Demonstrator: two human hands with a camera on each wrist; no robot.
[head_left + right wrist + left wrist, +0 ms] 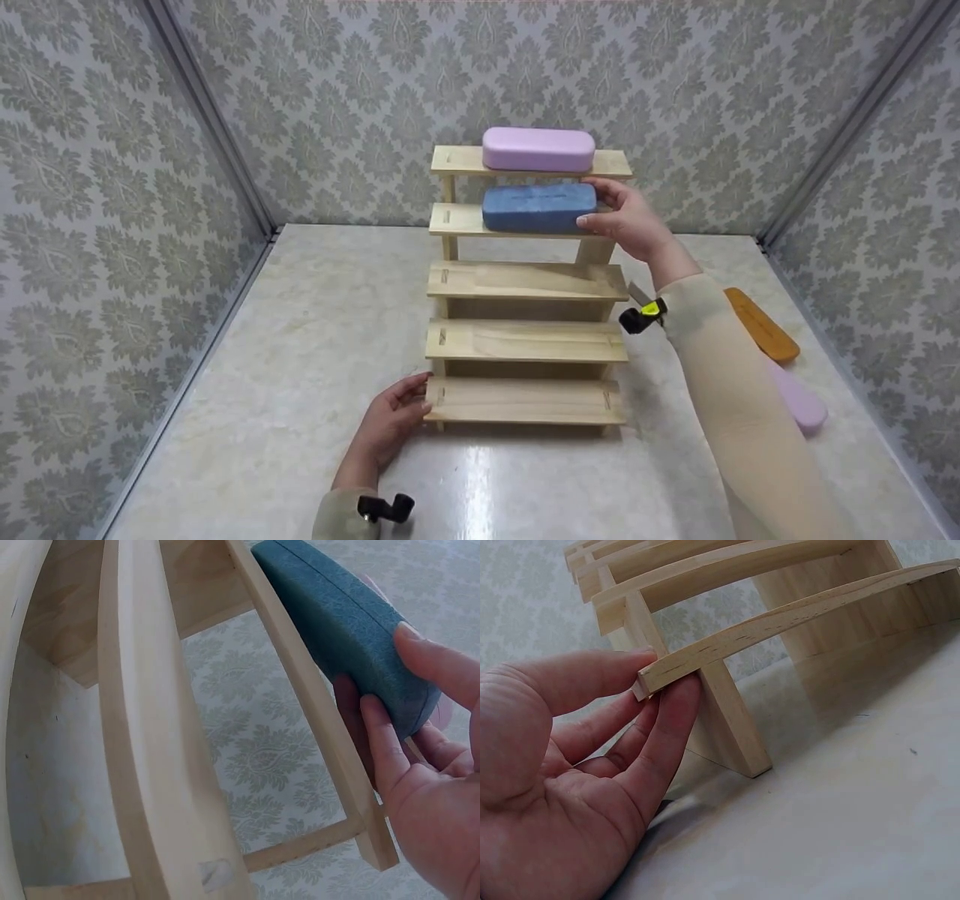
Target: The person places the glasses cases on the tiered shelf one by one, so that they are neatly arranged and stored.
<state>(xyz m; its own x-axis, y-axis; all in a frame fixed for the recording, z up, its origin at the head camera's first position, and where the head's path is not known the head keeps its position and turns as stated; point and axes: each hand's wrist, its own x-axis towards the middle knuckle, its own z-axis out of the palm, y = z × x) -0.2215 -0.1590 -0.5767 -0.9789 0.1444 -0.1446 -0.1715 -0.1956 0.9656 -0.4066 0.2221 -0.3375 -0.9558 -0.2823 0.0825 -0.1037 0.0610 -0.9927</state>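
Blue case (536, 208): at the second shelf (456, 218) of the wooden rack (525, 281), toward its right end; whether fully seated, I cannot tell.
Right hand (631, 225): thumb and fingers grasp the blue case's right end.
Left hand (388, 424): pinches the bottom shelf (517, 401) by its left end.
Seemingly done: pink case (538, 148) on the top shelf (457, 160).
Seemingly left: releasing the blue one; orange case (763, 328) and second pink case (802, 401) lie near the table's (337, 300) right edge.

pale beige sleeves (750, 390) meet black wrist cameras (386, 508) (the right one bears a yellow patch (650, 308)).
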